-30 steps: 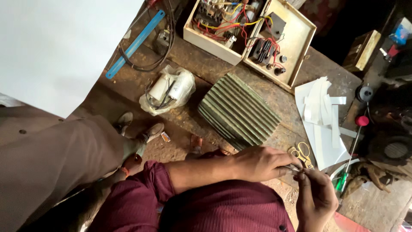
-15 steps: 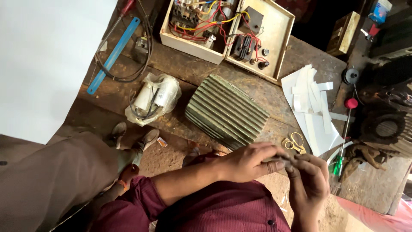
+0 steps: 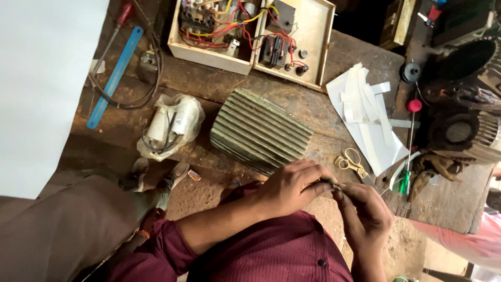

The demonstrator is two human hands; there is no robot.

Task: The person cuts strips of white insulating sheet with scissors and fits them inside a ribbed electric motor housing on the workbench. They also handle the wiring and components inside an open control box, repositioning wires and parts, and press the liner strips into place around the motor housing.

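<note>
Head view. The left hand (image 3: 292,185) and right hand (image 3: 368,209) meet at the near edge of a wooden workbench (image 3: 344,57), fingertips together and pinched on a small thin piece (image 3: 336,185); what the piece is cannot be told, being mostly hidden by the fingers. Just beyond the left hand lies a ribbed grey motor housing (image 3: 258,130). Just to the right of the hands lie yellow-handled scissors (image 3: 352,162), and farther right a green-handled screwdriver (image 3: 405,180). White paper strips (image 3: 365,112) lie far right of the housing. At the far edge stands an open cream electrical box (image 3: 313,42) with red and yellow wiring. To the left lie a bagged white capacitor (image 3: 169,125) and a blue ruler (image 3: 115,75).
</note>
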